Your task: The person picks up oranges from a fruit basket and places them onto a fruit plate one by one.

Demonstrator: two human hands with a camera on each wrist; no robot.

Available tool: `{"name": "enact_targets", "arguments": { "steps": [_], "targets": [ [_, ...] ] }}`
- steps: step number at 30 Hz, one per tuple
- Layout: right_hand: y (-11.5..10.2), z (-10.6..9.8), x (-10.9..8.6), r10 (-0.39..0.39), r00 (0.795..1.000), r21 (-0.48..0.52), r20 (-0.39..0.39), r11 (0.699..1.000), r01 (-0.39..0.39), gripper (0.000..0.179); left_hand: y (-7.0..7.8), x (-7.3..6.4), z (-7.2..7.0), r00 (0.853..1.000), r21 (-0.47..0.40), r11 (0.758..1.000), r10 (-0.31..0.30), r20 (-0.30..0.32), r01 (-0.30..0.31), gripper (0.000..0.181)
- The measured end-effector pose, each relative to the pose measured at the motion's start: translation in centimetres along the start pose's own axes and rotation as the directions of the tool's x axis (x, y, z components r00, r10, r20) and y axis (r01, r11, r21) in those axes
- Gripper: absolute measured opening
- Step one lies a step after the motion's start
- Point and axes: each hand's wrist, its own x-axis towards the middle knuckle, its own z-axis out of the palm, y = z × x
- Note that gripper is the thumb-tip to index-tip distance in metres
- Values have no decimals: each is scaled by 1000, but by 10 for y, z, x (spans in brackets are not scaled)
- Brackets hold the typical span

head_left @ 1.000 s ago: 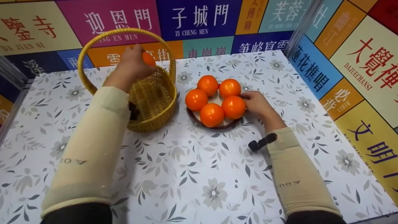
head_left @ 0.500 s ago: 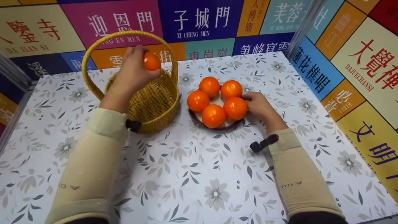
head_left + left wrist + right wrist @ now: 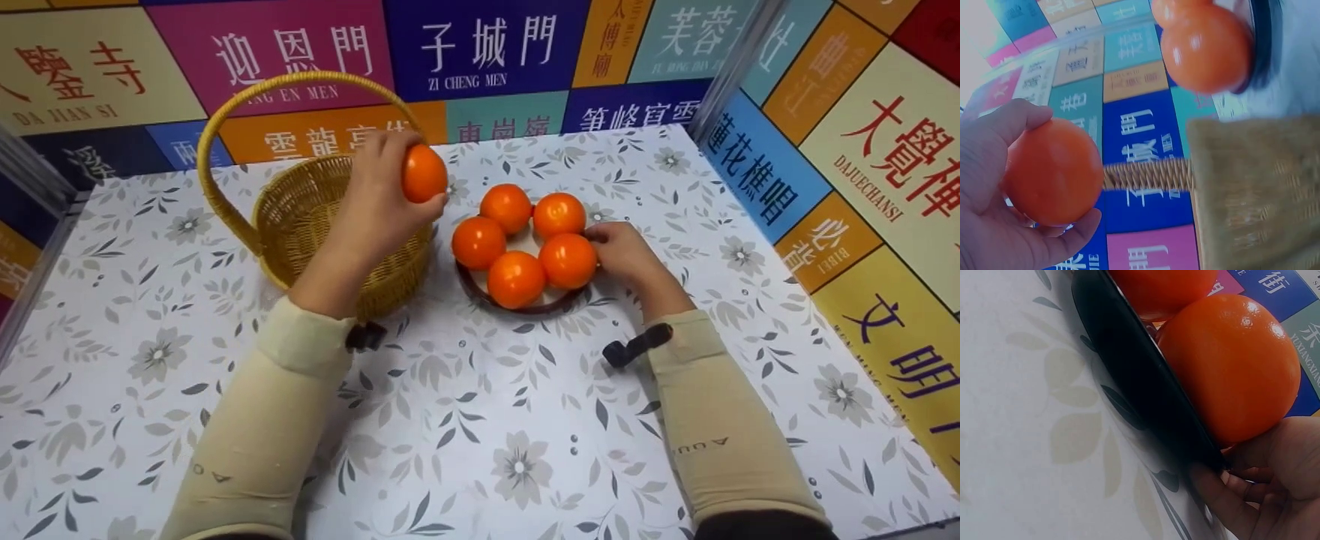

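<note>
My left hand (image 3: 375, 206) holds an orange (image 3: 425, 173) over the right rim of a wicker basket (image 3: 296, 214) with a tall arched handle. In the left wrist view, thumb and fingers curve round that orange (image 3: 1055, 171) beside the basket handle (image 3: 1151, 174). Several more oranges (image 3: 516, 280) sit in a ring on a dark-rimmed plate (image 3: 536, 308) right of the basket. My right hand (image 3: 628, 259) pinches the plate's right rim; the right wrist view has the fingers (image 3: 1224, 495) at the edge of the dark plate (image 3: 1134, 377), close beneath one orange (image 3: 1235, 371).
A floral cloth (image 3: 465, 420) covers the table. Panels with large printed characters (image 3: 480, 52) stand along its back and right sides. Each sleeve carries a small black wrist camera, such as the right one (image 3: 637, 345). No oranges show in the visible part of the basket.
My left hand has carried the orange from above the basket's back, rightward and toward me, to its right rim. The right hand stays at the plate, and the oranges there keep their places.
</note>
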Motion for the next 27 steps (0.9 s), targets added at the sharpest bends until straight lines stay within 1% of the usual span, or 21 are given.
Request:
{"name": "enact_targets", "arguments": {
  "steps": [6,10,13,16,20,23,27],
  "targets": [
    [0,0,0,11,1000,22,8,1000,-11,39,11,-3,19,999,-1,999,47,-16,-47,70],
    [0,-1,-1,13,1000,28,6,1000,-13,38,18,-4,33,998,-10,998,54,-17,-54,70],
    [1,-1,-1,0,1000,17,4,1000,0,38,23,-6,45,998,-16,998,55,5,-55,71],
    [2,-1,-1,-7,1000,8,2,1000,7,39,27,-7,57,997,-34,998,53,53,-52,74],
    [1,-1,-2,0,1000,9,-1,1000,0,40,30,-7,73,993,-31,996,87,85,-85,77],
    [0,-1,-3,-14,1000,14,-4,1000,14,38,30,-7,85,987,-16,991,136,83,-135,75],
    [0,0,-2,-41,999,1,-11,999,41,36,32,-6,98,984,-11,988,151,99,-151,72]
  ]
}}
